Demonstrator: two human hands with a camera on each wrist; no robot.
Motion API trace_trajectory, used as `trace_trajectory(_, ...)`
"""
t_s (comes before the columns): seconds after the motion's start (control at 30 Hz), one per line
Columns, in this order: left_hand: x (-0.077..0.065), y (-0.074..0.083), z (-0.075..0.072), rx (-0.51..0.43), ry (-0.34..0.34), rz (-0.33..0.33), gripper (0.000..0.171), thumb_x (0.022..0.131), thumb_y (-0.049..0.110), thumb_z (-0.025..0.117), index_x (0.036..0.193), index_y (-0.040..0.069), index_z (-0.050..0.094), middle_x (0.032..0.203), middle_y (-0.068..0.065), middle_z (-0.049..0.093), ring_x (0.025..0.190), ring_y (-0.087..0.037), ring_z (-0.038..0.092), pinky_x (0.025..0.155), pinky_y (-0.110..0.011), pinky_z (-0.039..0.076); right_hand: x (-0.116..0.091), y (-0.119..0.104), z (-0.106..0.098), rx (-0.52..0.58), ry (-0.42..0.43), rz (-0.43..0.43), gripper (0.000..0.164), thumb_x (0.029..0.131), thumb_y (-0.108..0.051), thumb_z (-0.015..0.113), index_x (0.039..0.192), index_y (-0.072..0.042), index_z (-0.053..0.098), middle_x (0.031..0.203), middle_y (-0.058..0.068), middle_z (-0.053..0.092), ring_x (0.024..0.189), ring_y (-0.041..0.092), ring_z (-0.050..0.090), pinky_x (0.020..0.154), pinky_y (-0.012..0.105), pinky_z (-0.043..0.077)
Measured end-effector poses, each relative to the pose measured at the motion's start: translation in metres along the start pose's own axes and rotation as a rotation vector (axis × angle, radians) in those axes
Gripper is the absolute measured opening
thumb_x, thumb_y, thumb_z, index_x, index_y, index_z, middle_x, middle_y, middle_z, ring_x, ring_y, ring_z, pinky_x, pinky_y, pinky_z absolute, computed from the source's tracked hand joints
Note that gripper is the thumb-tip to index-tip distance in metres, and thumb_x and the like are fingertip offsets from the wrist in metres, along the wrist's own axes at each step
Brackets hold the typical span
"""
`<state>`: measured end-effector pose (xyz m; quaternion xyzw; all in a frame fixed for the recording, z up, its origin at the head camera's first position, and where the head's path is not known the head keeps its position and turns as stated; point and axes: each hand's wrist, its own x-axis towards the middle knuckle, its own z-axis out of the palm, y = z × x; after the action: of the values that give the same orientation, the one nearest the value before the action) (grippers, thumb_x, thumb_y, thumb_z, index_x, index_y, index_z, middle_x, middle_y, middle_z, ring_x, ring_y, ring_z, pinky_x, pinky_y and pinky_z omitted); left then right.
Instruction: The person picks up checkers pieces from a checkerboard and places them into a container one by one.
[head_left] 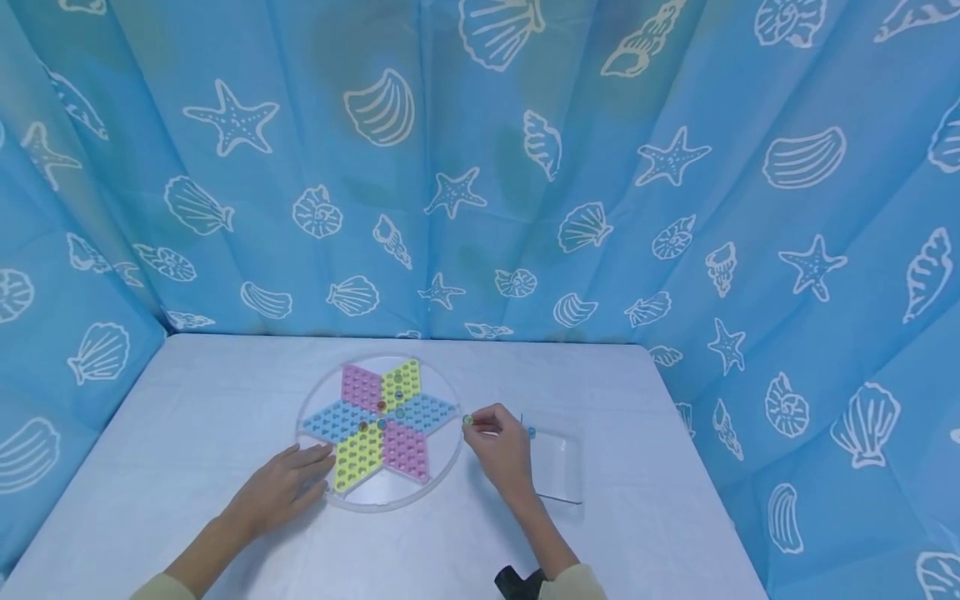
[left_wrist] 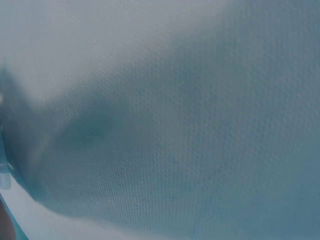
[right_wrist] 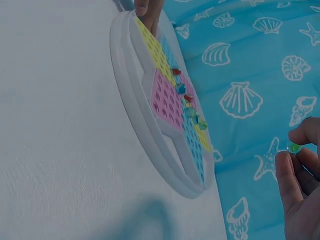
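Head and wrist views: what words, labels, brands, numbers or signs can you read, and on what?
None. No readable lettering shows on the Chinese checkers board, the pinched green marble, the clear plastic tray or the white tablecloth. The blue curtain carries only shell and starfish drawings.

"What lay on the white-covered table (head_left: 645,517)?"

"I had the round, star-patterned board (head_left: 375,507) lying just to the right of my left hand (head_left: 288,483)."

"And what else lay there?"

"A clear box (head_left: 555,467) lay just right of my right hand (head_left: 501,443)."
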<state>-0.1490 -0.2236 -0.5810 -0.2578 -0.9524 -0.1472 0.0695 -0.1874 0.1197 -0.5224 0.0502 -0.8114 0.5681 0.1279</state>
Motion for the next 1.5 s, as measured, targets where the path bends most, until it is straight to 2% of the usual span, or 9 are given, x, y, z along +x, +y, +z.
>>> trace_trajectory(0.33, 0.001, 0.000, 0.000, 0.012, -0.019, -0.012, 0.037, 0.096, 0.027, 0.064, 0.126, 0.005, 0.068, 0.135, -0.010, 0.062, 0.125, -0.028, 0.057, 0.110, -0.054, 0.038, -0.003, 0.016, -0.025, -0.052, 0.022, -0.010, 0.011, 0.084, -0.006, 0.076, 0.090, -0.013, 0.070, 0.088, -0.004, 0.072, 0.084, 0.012, 0.071, 0.074, 0.024, 0.060)
trace_trajectory(0.7, 0.001, 0.001, -0.003, 0.015, -0.014, -0.005, 0.038, 0.096, 0.027, 0.065, 0.126, 0.005, 0.068, 0.135, -0.010, 0.062, 0.125, -0.028, 0.057, 0.110, -0.055, 0.039, -0.006, 0.035, -0.056, -0.094, 0.043, 0.076, 0.011, 0.086, -0.007, 0.077, 0.093, -0.011, 0.070, 0.091, -0.001, 0.073, 0.087, 0.016, 0.071, 0.075, 0.025, 0.060)
trace_trajectory(1.0, 0.001, 0.002, -0.002, 0.015, -0.016, -0.018, 0.037, 0.095, 0.027, 0.066, 0.126, 0.006, 0.068, 0.135, -0.009, 0.062, 0.125, -0.027, 0.057, 0.111, -0.053, 0.038, -0.007, 0.047, -0.076, -0.225, 0.062, 0.126, 0.013, 0.087, -0.010, 0.076, 0.098, -0.008, 0.071, 0.095, 0.004, 0.074, 0.088, 0.020, 0.072, 0.075, 0.031, 0.060)
trace_trajectory(1.13, 0.000, 0.001, -0.001, 0.002, -0.011, -0.024, 0.037, 0.095, 0.027, 0.065, 0.127, 0.007, 0.068, 0.135, -0.009, 0.062, 0.124, -0.029, 0.057, 0.110, -0.054, 0.039, -0.005, 0.052, -0.080, -0.289, 0.063, 0.173, 0.017, 0.088, -0.011, 0.073, 0.103, -0.005, 0.070, 0.098, 0.008, 0.074, 0.090, 0.023, 0.071, 0.079, 0.039, 0.060)
trace_trajectory(1.27, 0.000, 0.000, 0.000, -0.007, 0.011, -0.015, 0.037, 0.095, 0.027, 0.066, 0.126, 0.007, 0.068, 0.135, -0.009, 0.062, 0.123, -0.030, 0.058, 0.109, -0.055, 0.039, -0.005, 0.057, -0.080, -0.314, 0.052, 0.202, 0.018, 0.088, -0.011, 0.073, 0.104, -0.003, 0.070, 0.096, 0.009, 0.074, 0.089, 0.024, 0.071, 0.080, 0.040, 0.060)
trace_trajectory(1.5, -0.001, -0.001, 0.003, -0.006, 0.031, 0.009, 0.036, 0.094, 0.025, 0.066, 0.125, 0.006, 0.069, 0.134, -0.009, 0.063, 0.123, -0.029, 0.058, 0.109, -0.054, 0.040, -0.001, 0.064, -0.078, -0.333, -0.018, 0.173, 0.015, 0.086, -0.008, 0.073, 0.099, -0.002, 0.070, 0.093, 0.011, 0.073, 0.089, 0.028, 0.071, 0.080, 0.041, 0.060)
